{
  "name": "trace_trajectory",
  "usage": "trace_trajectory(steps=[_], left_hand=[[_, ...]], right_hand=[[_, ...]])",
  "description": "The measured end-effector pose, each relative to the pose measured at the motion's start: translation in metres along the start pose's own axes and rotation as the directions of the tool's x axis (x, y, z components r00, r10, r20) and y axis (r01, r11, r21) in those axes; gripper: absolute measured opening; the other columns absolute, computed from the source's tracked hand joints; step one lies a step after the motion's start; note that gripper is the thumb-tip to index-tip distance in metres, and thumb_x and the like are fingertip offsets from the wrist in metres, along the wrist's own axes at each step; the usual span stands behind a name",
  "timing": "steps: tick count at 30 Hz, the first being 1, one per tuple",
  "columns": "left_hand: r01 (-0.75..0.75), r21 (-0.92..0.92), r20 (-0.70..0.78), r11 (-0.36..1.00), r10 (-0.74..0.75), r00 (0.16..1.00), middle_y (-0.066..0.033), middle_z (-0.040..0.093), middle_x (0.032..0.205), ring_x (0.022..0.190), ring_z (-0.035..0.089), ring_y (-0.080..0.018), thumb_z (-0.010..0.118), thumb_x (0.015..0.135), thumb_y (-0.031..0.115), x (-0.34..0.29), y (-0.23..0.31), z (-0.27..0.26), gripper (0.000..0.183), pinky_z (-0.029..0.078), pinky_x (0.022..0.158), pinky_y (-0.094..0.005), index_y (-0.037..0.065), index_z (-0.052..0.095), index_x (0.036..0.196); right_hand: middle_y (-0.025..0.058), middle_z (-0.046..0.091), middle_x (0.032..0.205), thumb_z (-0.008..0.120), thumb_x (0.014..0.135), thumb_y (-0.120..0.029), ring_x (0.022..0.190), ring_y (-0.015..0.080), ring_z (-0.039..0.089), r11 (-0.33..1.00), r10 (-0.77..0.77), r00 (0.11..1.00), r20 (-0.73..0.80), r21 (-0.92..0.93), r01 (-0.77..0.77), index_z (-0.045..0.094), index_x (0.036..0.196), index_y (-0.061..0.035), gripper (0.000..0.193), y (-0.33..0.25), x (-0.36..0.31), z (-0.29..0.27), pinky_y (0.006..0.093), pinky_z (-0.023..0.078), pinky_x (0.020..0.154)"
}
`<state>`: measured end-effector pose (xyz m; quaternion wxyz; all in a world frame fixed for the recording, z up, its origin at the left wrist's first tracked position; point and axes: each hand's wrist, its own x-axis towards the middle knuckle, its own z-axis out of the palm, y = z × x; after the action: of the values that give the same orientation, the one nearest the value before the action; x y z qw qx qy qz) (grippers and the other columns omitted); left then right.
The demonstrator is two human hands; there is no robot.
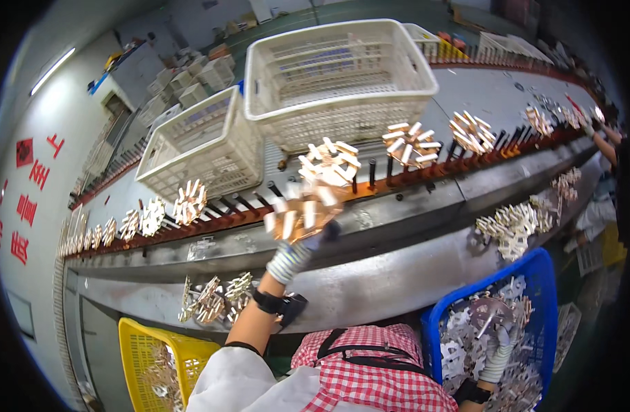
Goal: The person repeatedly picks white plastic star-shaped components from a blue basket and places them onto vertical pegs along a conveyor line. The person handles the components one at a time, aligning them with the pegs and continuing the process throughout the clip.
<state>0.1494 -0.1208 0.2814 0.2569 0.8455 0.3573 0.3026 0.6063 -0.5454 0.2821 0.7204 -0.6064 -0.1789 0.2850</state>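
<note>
My left hand (317, 239), in a striped knit glove, is raised over the front edge of the bench. Its closed fingers hold a copper-coloured metal part with pale prongs (302, 218), smeared by motion and partly hiding the hand. Just behind it, a similar pronged part (330, 163) stands at the rail. Low on the right, my right hand (501, 345), also gloved, reaches into a blue basket (435, 329) heaped with silvery flat metal parts (459, 336). Its fingers are closed at the edge of a round, darker pronged part (492, 312).
A brown rail (411, 180) with dark upright pegs carries several pronged parts. Two white crates (339, 113) stand behind it. More parts (514, 226) lie on the lower metal ledge (370, 275). A yellow basket (133, 350) is at left; another person's arm (606, 147) shows far right.
</note>
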Motion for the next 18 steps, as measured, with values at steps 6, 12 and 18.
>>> trace_trajectory(steps=[6,12,18], left_hand=[[0.573,0.343,-0.529,0.744,-0.352,0.773,-0.0134,0.053,0.136,0.127,0.047,-0.0306,0.053,0.095,0.034,-0.069,-0.235,-0.045,0.047,0.035,0.110,-0.0445,0.009,0.051,0.134],[0.719,0.529,-0.496,0.451,-0.523,0.693,-0.0120,0.051,0.142,0.131,0.046,-0.0332,0.045,0.095,0.035,-0.055,-0.288,-0.092,0.049,0.030,0.113,-0.0498,0.010,0.051,0.137],[0.662,0.633,-0.463,0.401,-0.490,0.739,-0.0121,0.056,0.137,0.130,0.047,-0.0348,0.042,0.095,0.035,-0.087,-0.343,-0.123,0.046,0.031,0.110,-0.0550,0.012,0.056,0.132]], right_hand=[[-0.0020,0.054,0.102,0.075,0.075,-0.012,0.094,0.0129,0.056,0.998,0.024,0.960,0.280,0.051,-0.039,0.055,0.115,-0.0113,0.044,0.016,0.003,0.154,0.0311,0.049,0.089],[0.0012,0.058,0.112,0.076,0.072,-0.010,0.104,0.0170,0.058,0.995,0.086,0.932,0.352,0.007,-0.095,0.052,0.122,-0.0116,0.056,0.024,-0.030,0.206,0.0313,0.051,0.090],[-0.0022,0.055,0.097,0.077,0.071,-0.016,0.092,0.0127,0.053,0.998,0.009,0.962,0.273,-0.058,0.007,0.056,0.108,-0.0102,0.042,0.037,-0.061,0.240,0.0282,0.045,0.084]])
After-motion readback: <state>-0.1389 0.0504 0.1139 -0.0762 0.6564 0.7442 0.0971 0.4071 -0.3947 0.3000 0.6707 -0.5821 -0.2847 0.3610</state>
